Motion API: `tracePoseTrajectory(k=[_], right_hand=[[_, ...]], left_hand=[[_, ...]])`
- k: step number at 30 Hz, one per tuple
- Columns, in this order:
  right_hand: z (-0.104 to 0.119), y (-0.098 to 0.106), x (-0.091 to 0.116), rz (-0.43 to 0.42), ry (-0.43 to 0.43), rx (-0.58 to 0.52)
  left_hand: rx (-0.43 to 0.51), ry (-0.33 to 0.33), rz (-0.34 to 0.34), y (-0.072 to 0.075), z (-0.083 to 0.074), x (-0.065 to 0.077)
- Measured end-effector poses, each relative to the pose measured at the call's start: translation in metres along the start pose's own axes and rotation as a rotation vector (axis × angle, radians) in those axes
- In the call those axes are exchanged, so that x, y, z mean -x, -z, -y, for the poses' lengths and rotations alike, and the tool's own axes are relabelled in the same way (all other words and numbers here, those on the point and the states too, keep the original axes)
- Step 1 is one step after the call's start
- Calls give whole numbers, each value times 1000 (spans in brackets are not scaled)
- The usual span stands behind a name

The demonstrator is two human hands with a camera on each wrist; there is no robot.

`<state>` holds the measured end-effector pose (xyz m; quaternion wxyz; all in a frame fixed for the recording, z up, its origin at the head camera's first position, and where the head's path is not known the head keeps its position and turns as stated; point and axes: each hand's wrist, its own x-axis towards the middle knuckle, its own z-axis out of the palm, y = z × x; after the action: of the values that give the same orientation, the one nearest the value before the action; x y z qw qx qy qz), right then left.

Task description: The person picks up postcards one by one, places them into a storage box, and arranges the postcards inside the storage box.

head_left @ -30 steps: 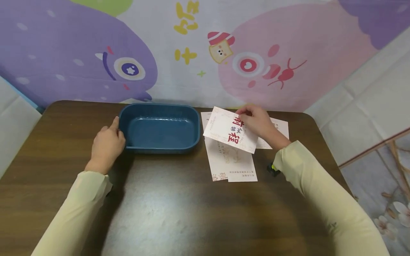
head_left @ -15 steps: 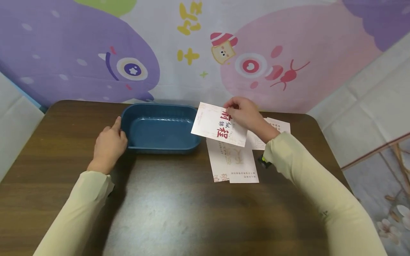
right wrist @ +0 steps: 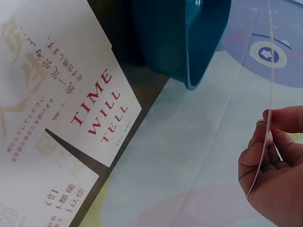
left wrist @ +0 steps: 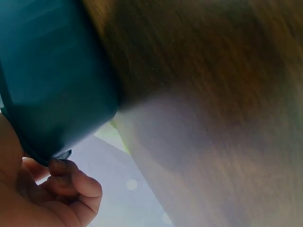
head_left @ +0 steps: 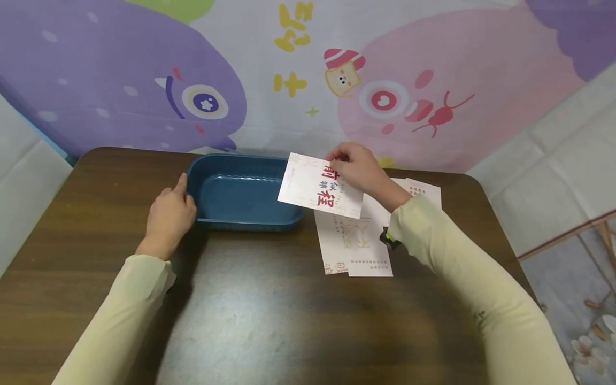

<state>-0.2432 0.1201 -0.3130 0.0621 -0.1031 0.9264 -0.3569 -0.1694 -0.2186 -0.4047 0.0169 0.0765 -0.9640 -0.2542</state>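
Note:
A dark blue rectangular plastic basin (head_left: pixel 240 198) stands on the table near its back edge. My left hand (head_left: pixel 170 216) grips the basin's left end, its fingers curled at the rim in the left wrist view. Between thumb and fingers, my right hand (head_left: pixel 356 170) pinches a white card (head_left: pixel 308 195) with red and blue characters. The card is tilted above the table, and its left part overlaps the basin's right end in the head view. Seen edge-on in the right wrist view, the held card (right wrist: pixel 271 71) looks like a thin line.
Several printed white cards (head_left: pixel 368 259) lie overlapping on the table (head_left: pixel 269 310), right of the basin. One loose card (right wrist: pixel 97 111) bears red lettering in the right wrist view. A cartoon-printed cloth (head_left: pixel 293 123) hangs behind the table, and pale panels (head_left: pixel 568 155) flank it.
My right hand has carried the pinched card leftward, from above the other cards to the basin's right end. The left hand has stayed at the basin, and the head view has shifted slightly.

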Motion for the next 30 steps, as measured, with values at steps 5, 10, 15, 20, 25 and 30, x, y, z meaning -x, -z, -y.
tracePoseTrajectory(k=[5,10,15,20,25,30], right_hand=[[4,-4,-2,6,18,-5],[7,-9,-5,24,33,-6],[12,-13,-7,37,45,-17],[15,-18,-10,44,47,-21],[18,-25,-12,52,45,-23],[22,-31,-15,66,63,-16]], left_hand=[[0,1,-2,1,-1,0],[6,-3,-6,1,-2,1],[-1,-30,-28,0,-3,0],[-3,-36,-29,0,-3,0],[-4,-31,-27,0,-2,0],[-8,-37,-38,0,-1,1]])
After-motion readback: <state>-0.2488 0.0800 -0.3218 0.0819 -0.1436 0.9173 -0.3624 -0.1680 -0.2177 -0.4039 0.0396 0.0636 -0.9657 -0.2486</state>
